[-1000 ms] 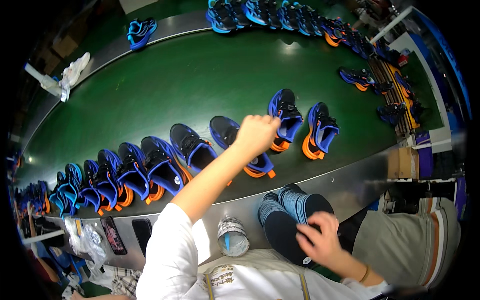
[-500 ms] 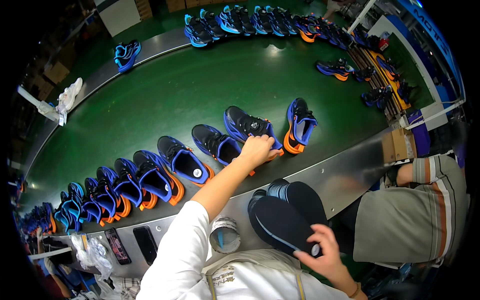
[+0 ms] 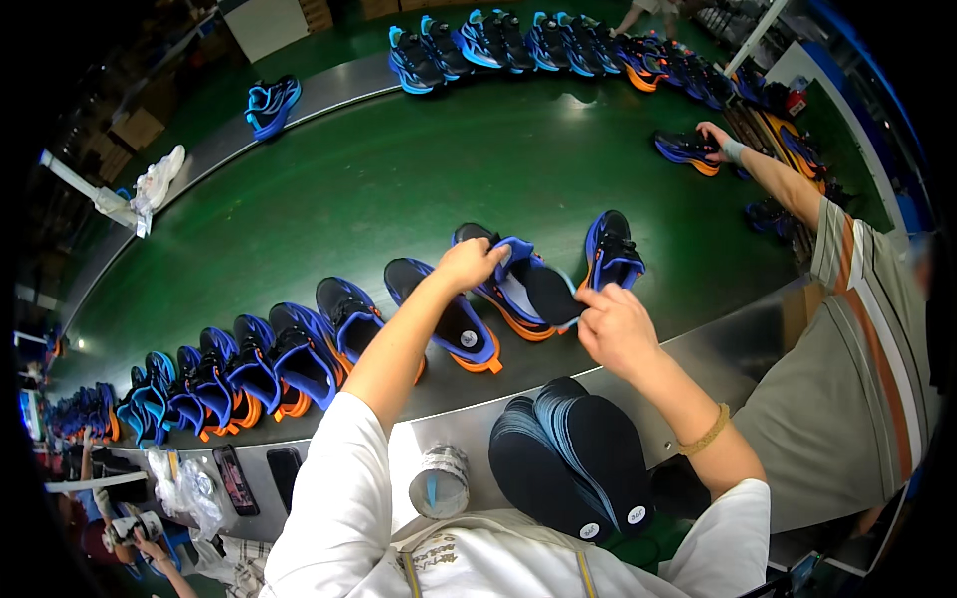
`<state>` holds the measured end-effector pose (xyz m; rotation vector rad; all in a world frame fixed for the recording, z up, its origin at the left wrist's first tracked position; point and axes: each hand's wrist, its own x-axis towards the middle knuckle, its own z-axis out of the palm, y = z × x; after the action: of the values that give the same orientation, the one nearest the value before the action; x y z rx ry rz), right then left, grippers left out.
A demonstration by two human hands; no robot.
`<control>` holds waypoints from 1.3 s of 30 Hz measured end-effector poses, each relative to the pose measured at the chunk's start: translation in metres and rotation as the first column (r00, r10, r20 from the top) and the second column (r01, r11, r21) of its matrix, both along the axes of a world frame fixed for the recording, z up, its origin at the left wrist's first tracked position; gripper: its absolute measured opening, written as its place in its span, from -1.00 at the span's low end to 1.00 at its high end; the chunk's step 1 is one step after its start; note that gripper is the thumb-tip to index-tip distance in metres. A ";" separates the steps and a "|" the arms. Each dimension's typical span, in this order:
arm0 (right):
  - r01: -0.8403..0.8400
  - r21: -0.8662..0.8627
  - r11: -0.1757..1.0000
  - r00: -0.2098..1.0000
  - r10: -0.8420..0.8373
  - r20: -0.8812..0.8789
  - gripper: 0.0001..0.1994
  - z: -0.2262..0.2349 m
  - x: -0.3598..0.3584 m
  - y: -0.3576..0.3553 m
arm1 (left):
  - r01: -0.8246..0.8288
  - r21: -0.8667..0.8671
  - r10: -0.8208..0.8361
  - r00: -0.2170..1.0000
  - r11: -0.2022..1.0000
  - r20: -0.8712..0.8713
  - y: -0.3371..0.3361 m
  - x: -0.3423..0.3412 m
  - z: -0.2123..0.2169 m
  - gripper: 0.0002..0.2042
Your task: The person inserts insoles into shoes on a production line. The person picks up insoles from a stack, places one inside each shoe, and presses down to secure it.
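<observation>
My left hand point(image 3: 473, 264) grips the opened tongue and collar of a black and blue running shoe point(image 3: 528, 324) with an orange sole. In my right hand point(image 3: 616, 327) is the end of a black insole point(image 3: 551, 294), pinched between the fingers. The insole's other end reaches into the shoe's opening. Just to the right stands a matching shoe point(image 3: 611, 244), close to my right fingers. Left of the held shoe sits another shoe point(image 3: 439, 304) with a round white sticker inside. Two fanned stacks of black insoles point(image 3: 528, 458) lie on the metal ledge below my hands.
More shoes point(image 3: 299, 344) line the green belt point(image 3: 329, 199) leftward. A tape-wrapped cup point(image 3: 440, 483), two phones point(image 3: 236, 478) and plastic bags point(image 3: 184, 493) are on the near ledge. At right, a co-worker's hand point(image 3: 714, 142) touches a shoe. Other shoes point(image 3: 478, 42) stand along the far ledge.
My right hand has moved from the insole stack up to the shoe, bringing an insole. My left hand has shifted from the shoe's heel to its tongue. A co-worker's arm has reached in at right.
</observation>
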<state>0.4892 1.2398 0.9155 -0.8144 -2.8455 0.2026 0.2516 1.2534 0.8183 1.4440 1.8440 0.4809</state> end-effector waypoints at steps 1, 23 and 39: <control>-0.011 -0.007 1.000 1.000 0.011 -0.007 -0.91 -0.005 -0.005 0.003 | -0.003 -0.038 0.006 0.997 0.999 0.071 0.000 -0.010 -0.006 -0.54; 0.136 -0.085 0.987 0.941 -0.102 0.323 -0.66 -0.081 -0.064 0.021 | -0.252 0.041 0.205 0.861 0.967 0.465 -0.011 -0.009 -0.040 -0.51; -0.140 -0.158 0.978 0.970 0.167 0.174 -0.87 -0.159 -0.075 0.052 | -0.229 0.184 0.145 0.912 0.956 0.384 -0.014 0.003 -0.065 -0.57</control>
<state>0.4147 1.2917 0.7567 -0.6693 -3.1040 0.3761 0.2549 1.2396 0.7536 1.2178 1.6674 1.0152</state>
